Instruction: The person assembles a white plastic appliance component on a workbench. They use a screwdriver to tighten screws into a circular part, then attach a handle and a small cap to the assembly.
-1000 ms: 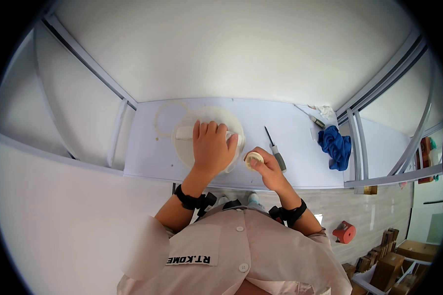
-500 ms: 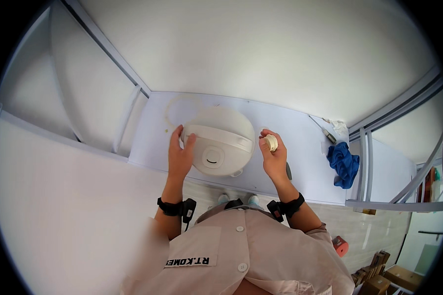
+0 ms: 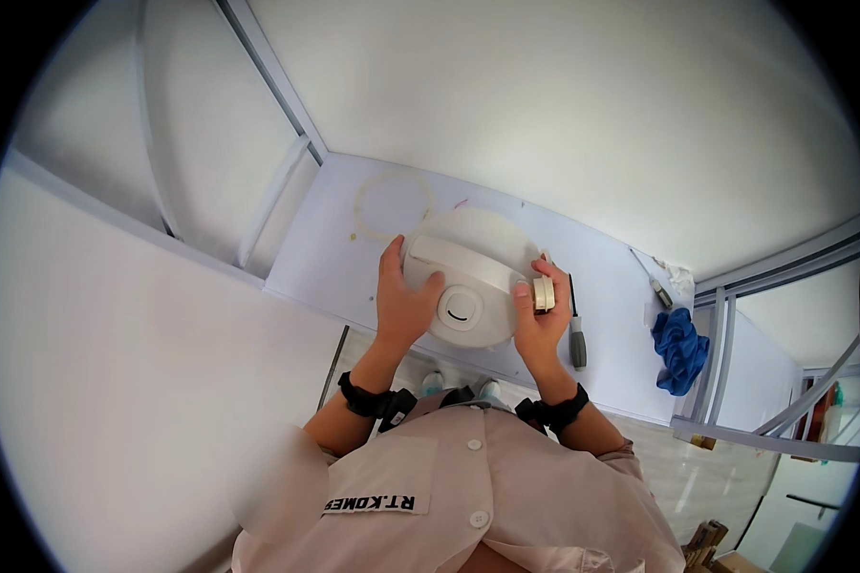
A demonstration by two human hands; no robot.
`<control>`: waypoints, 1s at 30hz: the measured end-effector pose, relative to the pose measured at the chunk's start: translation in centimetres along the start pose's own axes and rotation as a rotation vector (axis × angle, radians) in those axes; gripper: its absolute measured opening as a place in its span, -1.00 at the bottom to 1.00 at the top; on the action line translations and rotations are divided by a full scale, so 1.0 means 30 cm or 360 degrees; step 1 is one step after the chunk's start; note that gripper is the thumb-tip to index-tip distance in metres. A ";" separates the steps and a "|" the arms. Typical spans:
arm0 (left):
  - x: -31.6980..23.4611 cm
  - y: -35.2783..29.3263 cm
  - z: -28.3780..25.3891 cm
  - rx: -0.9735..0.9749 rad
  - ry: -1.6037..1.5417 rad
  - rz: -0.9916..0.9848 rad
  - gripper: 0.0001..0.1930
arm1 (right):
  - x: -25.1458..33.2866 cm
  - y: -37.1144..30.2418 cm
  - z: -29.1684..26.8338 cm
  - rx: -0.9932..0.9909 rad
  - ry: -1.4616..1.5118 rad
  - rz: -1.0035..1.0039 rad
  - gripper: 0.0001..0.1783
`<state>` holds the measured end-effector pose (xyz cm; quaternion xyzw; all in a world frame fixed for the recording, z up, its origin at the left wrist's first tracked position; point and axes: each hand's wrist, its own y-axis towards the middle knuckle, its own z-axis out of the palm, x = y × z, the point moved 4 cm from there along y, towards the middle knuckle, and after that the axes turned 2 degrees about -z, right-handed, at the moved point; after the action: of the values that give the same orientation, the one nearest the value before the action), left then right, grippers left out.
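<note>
A white, rounded rice cooker [image 3: 487,232] with a wide carrying handle stands on the table in front of me; a square panel with a dark curved line faces my side. My left hand [image 3: 406,304] clasps its left side, thumb on top near the handle and fingers at the edge. At the right side, my right hand [image 3: 545,329] is closed round a small, ridged, cream cap-like part [image 3: 544,294]. Its thumb rests against the cooker near the handle's right end. The cooker's underside is hidden.
Right of my right hand lies a grey-handled screwdriver [image 3: 578,346]. Farther right are a second screwdriver [image 3: 660,293], a crumpled blue cloth [image 3: 680,353] and crumpled white material [image 3: 680,277]. A pale yellowish ring [image 3: 356,205] shows behind the cooker. Metal frame posts [image 3: 721,358] border the table.
My right hand, apart from the cooker before, has come against its right side with the cream part still held. My view has shifted, and more of the grey-handled screwdriver shows.
</note>
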<state>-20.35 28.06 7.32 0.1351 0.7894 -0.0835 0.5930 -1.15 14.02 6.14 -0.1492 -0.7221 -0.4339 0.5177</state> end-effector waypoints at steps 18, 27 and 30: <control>-0.058 0.011 -0.046 0.0240 -0.0281 0.0104 -0.11 | 0.013 0.034 -0.006 0.0038 0.0223 0.0344 -0.40; -0.235 -0.038 -0.025 0.0621 -0.0778 0.0598 0.07 | 0.062 0.047 -0.099 -0.0148 0.0598 0.0275 -0.46; -0.227 -0.037 0.021 0.0765 -0.0689 0.0767 0.17 | 0.050 0.011 -0.178 -0.0207 0.0684 0.0438 -0.51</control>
<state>-18.36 26.04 13.63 0.4304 0.5500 -0.1507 0.6997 1.74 9.70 8.10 -0.1834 -0.5390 -0.4265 0.7028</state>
